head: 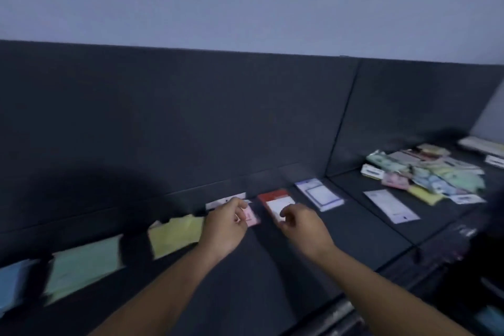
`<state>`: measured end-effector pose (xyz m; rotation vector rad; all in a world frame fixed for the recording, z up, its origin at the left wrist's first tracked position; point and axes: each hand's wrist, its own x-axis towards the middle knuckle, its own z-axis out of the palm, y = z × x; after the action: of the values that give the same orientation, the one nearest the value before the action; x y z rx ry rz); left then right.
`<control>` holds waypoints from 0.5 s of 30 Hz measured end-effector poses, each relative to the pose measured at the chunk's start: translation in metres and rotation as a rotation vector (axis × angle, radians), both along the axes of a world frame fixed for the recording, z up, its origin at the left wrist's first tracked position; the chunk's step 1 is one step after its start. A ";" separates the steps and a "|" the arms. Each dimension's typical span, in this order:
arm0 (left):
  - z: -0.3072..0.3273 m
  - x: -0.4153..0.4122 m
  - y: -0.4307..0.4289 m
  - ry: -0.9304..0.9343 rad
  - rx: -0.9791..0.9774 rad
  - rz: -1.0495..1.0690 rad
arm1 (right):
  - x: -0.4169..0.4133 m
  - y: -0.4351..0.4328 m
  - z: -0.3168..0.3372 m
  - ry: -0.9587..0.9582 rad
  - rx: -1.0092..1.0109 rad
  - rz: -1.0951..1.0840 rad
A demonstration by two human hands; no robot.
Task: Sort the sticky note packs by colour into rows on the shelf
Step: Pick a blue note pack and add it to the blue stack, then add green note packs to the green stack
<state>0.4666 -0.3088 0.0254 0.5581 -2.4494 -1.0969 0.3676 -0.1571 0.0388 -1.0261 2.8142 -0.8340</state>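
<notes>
On the dark shelf [272, 267] lie packs in a line: blue [13, 281], green [84, 264], yellow [174, 234], pink [252, 217], red [275, 200], purple-edged [319, 194] and a white one [390, 206]. My left hand [225, 225] pinches the pink pack, which lies flat on the shelf. Just right of it, my right hand [300, 226] has curled fingers at the near edge of the red pack; the blur hides whether it grips it. A mixed heap of packs [428, 172] sits at the far right.
A dark back panel [191, 117] rises behind the shelf, with a seam at the right. White boxes [482, 144] lie beyond the heap. The shelf's front edge [341, 311] runs along the lower right. A white label [218, 202] lies behind the pink pack.
</notes>
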 end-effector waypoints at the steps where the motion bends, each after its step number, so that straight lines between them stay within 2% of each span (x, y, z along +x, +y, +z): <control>1: 0.001 -0.023 0.025 -0.031 -0.041 -0.054 | -0.018 0.035 0.000 0.026 0.026 -0.033; 8: 0.008 -0.159 0.185 -0.098 -0.308 -0.356 | -0.115 0.239 0.005 0.134 0.173 -0.270; 15: -0.014 -0.235 0.243 -0.193 -0.454 -0.456 | -0.176 0.314 -0.012 0.172 0.171 -0.360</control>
<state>0.2313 -0.0657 0.0118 -0.0453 -2.9565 -0.6066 0.1912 0.1571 0.0268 -0.6040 3.2057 -0.5297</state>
